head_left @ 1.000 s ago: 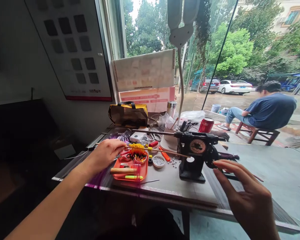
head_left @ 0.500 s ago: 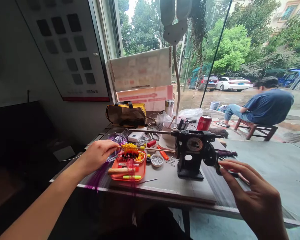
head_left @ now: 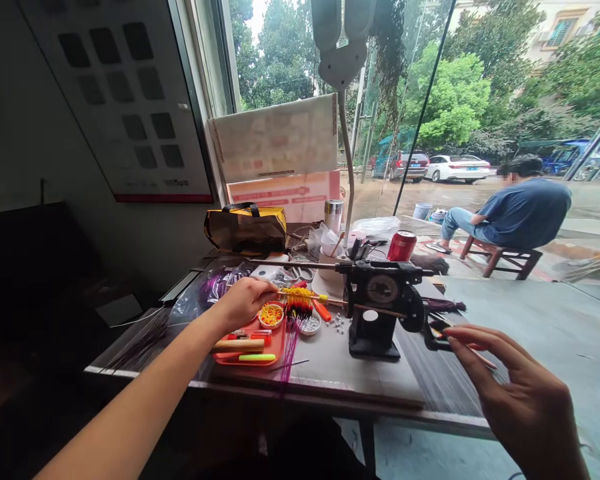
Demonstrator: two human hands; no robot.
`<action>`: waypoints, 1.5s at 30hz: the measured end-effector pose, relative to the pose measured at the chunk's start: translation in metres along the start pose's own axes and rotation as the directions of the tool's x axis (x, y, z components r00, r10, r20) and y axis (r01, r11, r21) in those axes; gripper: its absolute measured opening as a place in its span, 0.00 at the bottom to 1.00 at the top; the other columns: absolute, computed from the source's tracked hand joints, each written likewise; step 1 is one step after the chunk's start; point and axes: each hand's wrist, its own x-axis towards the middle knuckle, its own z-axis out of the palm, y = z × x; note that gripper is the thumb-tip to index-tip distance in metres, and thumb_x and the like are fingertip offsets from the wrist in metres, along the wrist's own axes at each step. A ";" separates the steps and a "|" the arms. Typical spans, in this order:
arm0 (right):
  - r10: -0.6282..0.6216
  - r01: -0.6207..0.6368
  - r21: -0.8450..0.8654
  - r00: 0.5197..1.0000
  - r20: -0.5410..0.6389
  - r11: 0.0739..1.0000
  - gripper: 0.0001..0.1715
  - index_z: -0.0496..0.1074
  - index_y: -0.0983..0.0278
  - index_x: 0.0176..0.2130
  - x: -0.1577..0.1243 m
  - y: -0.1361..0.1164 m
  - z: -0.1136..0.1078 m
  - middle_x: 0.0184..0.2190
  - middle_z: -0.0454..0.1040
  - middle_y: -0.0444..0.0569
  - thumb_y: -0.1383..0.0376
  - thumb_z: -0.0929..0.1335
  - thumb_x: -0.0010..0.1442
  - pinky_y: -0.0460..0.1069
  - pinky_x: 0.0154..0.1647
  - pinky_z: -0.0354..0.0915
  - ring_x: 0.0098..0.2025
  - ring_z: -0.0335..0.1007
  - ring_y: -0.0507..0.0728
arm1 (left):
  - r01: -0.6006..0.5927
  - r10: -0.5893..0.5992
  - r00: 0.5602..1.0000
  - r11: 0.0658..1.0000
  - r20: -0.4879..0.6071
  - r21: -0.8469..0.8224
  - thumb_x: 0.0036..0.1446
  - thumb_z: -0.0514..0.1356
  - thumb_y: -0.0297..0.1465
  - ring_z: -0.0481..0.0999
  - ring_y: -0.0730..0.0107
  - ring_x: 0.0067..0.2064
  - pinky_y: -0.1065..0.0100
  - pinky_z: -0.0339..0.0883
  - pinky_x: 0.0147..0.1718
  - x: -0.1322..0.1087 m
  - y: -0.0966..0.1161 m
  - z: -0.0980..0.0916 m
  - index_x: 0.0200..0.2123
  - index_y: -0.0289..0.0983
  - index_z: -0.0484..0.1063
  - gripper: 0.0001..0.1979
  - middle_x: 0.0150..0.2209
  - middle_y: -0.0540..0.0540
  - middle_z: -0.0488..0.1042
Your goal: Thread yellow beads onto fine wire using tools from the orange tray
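In the head view my left hand point(head_left: 253, 297) pinches the end of a thin rod point(head_left: 336, 303). Just beyond the fingers, a row of small yellow pieces point(head_left: 297, 295) with dark tips sits on the rod. Purple threads point(head_left: 291, 347) hang from it in front of the table edge. The rod runs to a black hand-cranked winding machine point(head_left: 373, 337) with a round dial. On the machine's right side, my right hand point(head_left: 513, 377) has thumb and fingers closed on the crank handle point(head_left: 437, 339).
An orange tray point(head_left: 276, 347) holds a wooden stick and markers. Near it are bowls of yellow-orange pieces point(head_left: 271, 315) and white beads point(head_left: 309, 325). Behind stand a red can point(head_left: 401, 246), a yellow-black bag point(head_left: 247, 230) and a lamp point(head_left: 347, 147). A person point(head_left: 523, 207) sits outside the window.
My left hand has moved right along the rod, and the yellow pieces and purple threads have shifted right, closer to the machine. The crank has turned, with my right hand still at it.
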 end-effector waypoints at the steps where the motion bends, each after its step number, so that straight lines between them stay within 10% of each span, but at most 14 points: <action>1: 0.000 0.000 0.002 1.000 0.005 1.000 0.06 0.72 0.60 0.31 0.000 0.000 0.000 0.35 0.74 0.49 0.61 0.66 0.55 0.56 0.45 0.64 0.40 0.71 0.63 | -0.003 0.003 1.000 1.000 0.003 0.000 0.57 0.53 0.26 0.77 0.69 0.38 0.73 0.67 0.39 0.001 0.001 0.002 0.36 0.33 0.75 0.11 0.36 0.44 0.79; 40: -0.007 0.006 0.026 0.999 0.033 1.000 0.13 0.73 0.61 0.32 -0.003 -0.006 0.012 0.35 0.74 0.49 0.55 0.65 0.54 0.55 0.42 0.64 0.38 0.70 0.60 | -0.061 0.057 0.998 0.986 0.033 0.153 0.58 0.53 0.28 0.75 0.63 0.37 0.65 0.65 0.37 0.015 0.043 0.010 0.39 0.35 0.73 0.10 0.37 0.42 0.77; 45: -0.058 0.035 -0.241 0.994 -0.089 0.970 0.22 0.73 0.65 0.35 0.000 0.002 0.009 0.33 0.73 0.54 0.52 0.60 0.58 0.58 0.41 0.63 0.39 0.68 0.64 | -0.048 0.050 0.999 0.991 -0.012 0.125 0.60 0.51 0.28 0.74 0.65 0.34 0.68 0.65 0.33 0.013 0.042 0.014 0.35 0.34 0.71 0.09 0.33 0.43 0.76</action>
